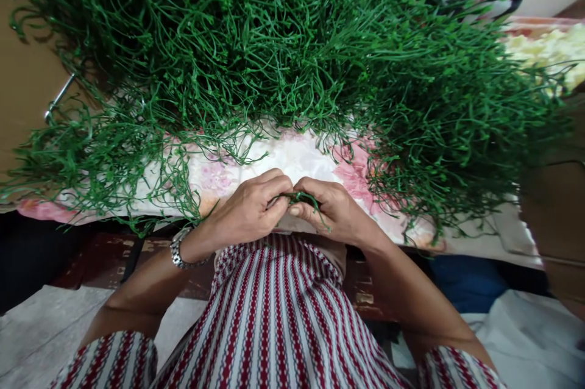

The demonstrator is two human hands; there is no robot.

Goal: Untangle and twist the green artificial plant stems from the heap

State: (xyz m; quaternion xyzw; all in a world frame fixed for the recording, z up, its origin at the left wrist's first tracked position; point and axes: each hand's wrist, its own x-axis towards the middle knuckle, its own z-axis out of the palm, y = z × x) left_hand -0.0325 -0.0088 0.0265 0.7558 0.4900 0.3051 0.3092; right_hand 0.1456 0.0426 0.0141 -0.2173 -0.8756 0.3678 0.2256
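Close in front of my body, my left hand (256, 203) and my right hand (331, 209) meet with fingertips pinched. Between them runs a small green artificial-looking stem (304, 197), gripped by both hands; its curled end hangs below my right fingers. A metal-banded watch sits on my left wrist. Just beyond the hands lies a floral cloth (292, 154), white with pink flowers. A great heap of similar thin green stems (256, 41) covers the far side, and a looser pile of stems (105, 157) spreads to the left.
Pale yellow petal-like pieces (546, 50) lie at the far right. Brown cardboard (27, 84) stands at the left, with a thin metal rod (59, 98) near it. More cardboard (553, 212) is at the right edge. A dark wooden edge (105, 261) shows under the cloth.
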